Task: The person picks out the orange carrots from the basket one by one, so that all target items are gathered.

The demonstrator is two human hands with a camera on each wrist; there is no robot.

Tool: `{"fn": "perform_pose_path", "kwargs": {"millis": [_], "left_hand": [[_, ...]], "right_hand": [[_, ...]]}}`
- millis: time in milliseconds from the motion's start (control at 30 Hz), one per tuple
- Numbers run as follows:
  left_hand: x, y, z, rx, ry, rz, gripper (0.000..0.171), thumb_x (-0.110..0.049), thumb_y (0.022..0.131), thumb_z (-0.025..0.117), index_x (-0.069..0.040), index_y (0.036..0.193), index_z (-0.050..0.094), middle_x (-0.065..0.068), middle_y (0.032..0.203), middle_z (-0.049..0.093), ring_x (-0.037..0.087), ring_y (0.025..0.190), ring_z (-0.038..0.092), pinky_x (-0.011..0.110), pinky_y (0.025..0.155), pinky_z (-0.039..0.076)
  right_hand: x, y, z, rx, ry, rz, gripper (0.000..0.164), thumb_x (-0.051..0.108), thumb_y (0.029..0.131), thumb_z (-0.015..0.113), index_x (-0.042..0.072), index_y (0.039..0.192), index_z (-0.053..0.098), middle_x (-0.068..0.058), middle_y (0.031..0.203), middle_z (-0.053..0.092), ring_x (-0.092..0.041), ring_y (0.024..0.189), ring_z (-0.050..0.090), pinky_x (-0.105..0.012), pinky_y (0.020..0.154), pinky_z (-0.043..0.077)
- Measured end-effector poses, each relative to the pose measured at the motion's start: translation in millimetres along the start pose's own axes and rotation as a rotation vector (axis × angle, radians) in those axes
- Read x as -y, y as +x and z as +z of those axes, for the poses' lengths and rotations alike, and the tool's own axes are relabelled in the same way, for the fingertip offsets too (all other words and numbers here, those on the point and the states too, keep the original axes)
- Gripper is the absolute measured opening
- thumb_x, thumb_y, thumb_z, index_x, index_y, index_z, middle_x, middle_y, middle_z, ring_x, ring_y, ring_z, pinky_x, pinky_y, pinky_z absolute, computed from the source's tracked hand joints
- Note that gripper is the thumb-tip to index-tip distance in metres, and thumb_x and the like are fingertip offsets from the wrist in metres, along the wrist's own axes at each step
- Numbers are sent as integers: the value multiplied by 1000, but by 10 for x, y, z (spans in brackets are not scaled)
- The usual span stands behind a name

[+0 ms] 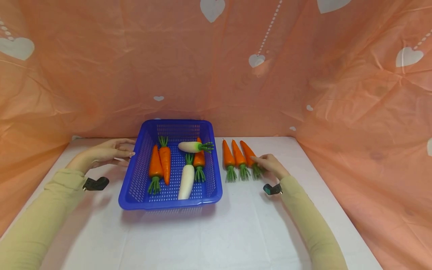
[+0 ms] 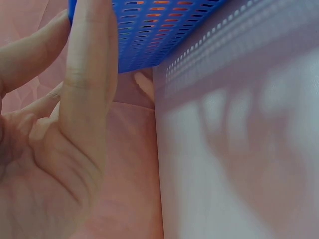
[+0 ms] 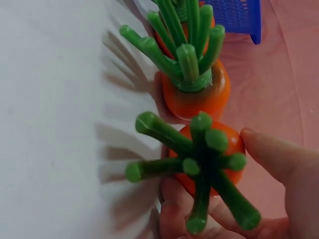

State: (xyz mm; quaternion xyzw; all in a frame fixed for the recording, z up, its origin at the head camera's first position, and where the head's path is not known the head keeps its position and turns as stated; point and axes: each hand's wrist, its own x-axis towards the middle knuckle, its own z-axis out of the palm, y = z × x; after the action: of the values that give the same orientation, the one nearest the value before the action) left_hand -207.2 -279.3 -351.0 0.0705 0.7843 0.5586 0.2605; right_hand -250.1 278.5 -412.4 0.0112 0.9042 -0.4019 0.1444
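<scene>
A blue plastic basket (image 1: 170,205) holds several orange carrots and two white radishes, one radish (image 1: 189,146) lying across a carrot and the other radish (image 1: 186,182) lengthwise. My left hand (image 1: 104,153) is at the basket's left side, fingers fairly straight and fingertips at the rim; the left wrist view shows it close against the slotted wall. To the right of the basket, three carrots lie in a row. With thumb and fingers on either side, my right hand (image 1: 270,164) grips the rightmost carrot (image 1: 248,152), its green stalks (image 3: 199,159) facing the wrist camera.
The middle carrot (image 1: 238,153) and the left carrot (image 1: 228,153) of the row lie close beside the held one. A white cloth (image 1: 202,243) covers the table. Behind and at the sides hangs an orange curtain (image 1: 168,67) with white hearts.
</scene>
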Motion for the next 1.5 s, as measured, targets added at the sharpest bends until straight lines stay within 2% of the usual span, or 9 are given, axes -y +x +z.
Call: {"fn": "perform_pose_path", "kwargs": {"millis": [133,333,533,700,933,1033,1200,1367,1500], "left_hand": [[-3,-15,2,-3,-1,-1,68,-11,97,57,8,146,14,16,115,59,22,93,64,42,85,53],[-7,-23,3,1,0,7,69,-12,97,57,9,146,14,16,117,59,22,94,64,41,85,53],[-4,-41,0,10,-11,14,69,-11,97,56,9,147,13,17,118,58,22,95,64,42,86,53],[0,-36,-3,7,-6,10,69,-11,97,56,8,147,13,19,120,57,22,95,64,44,87,52],[-19,50,14,23,-5,21,70,-13,97,57,6,148,14,20,123,55,24,97,63,50,92,47],[-35,42,11,13,1,14,69,-12,96,58,6,147,16,20,122,55,24,97,63,50,91,48],[-34,26,3,8,2,12,69,-12,96,58,6,147,16,20,122,55,23,96,63,46,89,50],[-17,9,4,5,-2,5,68,-10,97,56,8,147,14,17,120,56,21,94,63,41,86,53],[-16,-5,15,7,-12,5,67,-9,97,55,8,147,13,15,118,57,20,93,63,40,86,53]], "right_hand": [[-9,-5,-28,23,3,-14,50,46,94,55,-3,101,65,-7,82,60,-23,83,52,-30,74,43],[-40,-16,-110,65,69,-12,55,42,99,48,-7,119,59,-13,95,66,-26,86,58,-33,80,51],[17,-14,-256,95,156,-30,56,38,101,45,-12,126,51,-25,111,62,-35,96,61,-40,87,52],[233,-72,-423,80,220,-91,57,38,102,44,-10,133,44,-30,126,51,-39,112,55,-43,97,46],[736,-317,-585,75,366,-260,55,34,101,48,-5,139,39,-26,134,46,-26,109,58,-41,99,44],[1029,-380,-525,108,416,-335,52,32,101,48,-3,140,40,-25,131,49,-23,107,60,-39,98,45],[1461,-412,-292,217,492,-423,47,26,102,46,-1,140,40,-26,130,50,-29,111,58,-40,98,44],[1814,-387,7,334,533,-444,46,22,103,46,0,142,38,-28,132,49,-37,118,53,-40,99,44],[2032,-342,237,393,521,-450,46,20,102,46,-1,142,37,-25,131,51,-35,119,53,-40,99,44]]}}
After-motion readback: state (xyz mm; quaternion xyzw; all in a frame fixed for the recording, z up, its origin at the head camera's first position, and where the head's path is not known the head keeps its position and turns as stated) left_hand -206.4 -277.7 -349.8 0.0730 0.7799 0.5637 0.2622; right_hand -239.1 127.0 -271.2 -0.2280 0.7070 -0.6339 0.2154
